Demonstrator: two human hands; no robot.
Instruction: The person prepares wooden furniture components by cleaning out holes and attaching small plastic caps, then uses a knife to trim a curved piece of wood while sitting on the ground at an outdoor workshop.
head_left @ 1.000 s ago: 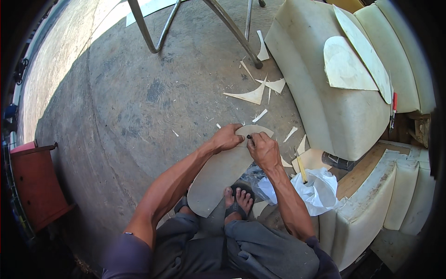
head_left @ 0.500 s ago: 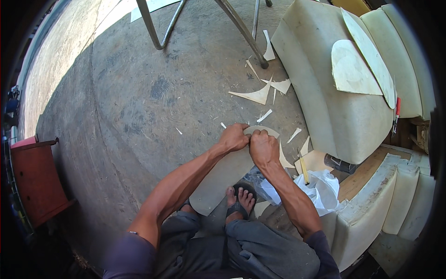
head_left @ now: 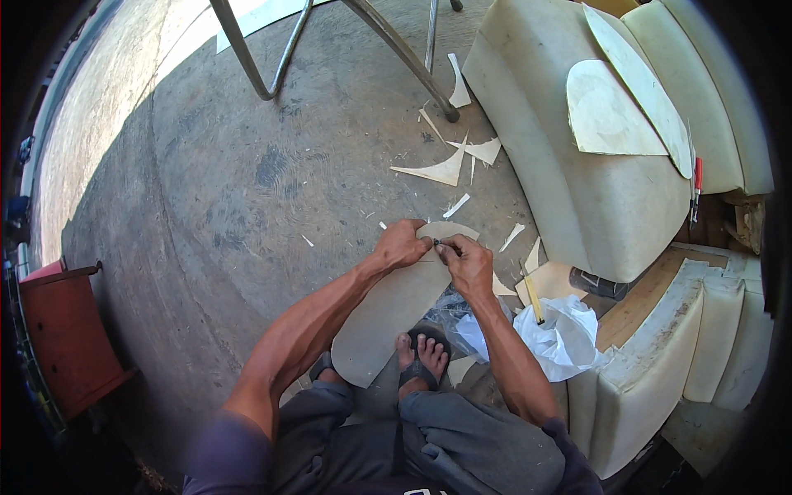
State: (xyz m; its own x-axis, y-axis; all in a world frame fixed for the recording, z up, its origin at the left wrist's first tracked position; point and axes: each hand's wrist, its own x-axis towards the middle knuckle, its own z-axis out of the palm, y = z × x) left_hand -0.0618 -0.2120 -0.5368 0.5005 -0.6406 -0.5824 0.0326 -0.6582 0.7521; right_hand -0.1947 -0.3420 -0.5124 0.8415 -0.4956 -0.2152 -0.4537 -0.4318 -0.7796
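Note:
A long beige sheet (head_left: 388, 318) with rounded ends, thin and stiff like card or board, slants from near my feet up to my hands. My left hand (head_left: 402, 246) grips its far left edge, the thumb lying on top. Over the sheet's far end, my right hand (head_left: 469, 266) pinches a small dark piece (head_left: 437, 242) between thumb and fingertips, close to the left thumb. That piece is too small to name. A pale line crosses the sheet just below the hands.
Pale offcuts (head_left: 437, 171) litter the floor ahead. To the right are cream upholstered seat parts (head_left: 561, 157), with cut panels (head_left: 610, 111) and a red-handled tool (head_left: 698, 177) on them. A yellow cutter (head_left: 532, 295) lies by a white plastic bag (head_left: 561, 337). Metal legs (head_left: 396, 45) stand ahead; a red box (head_left: 70, 338) sits left.
My right hand has turned from a closed fist on the sheet to a fingertip pinch, and the small dark piece now shows. The view has shifted slightly.

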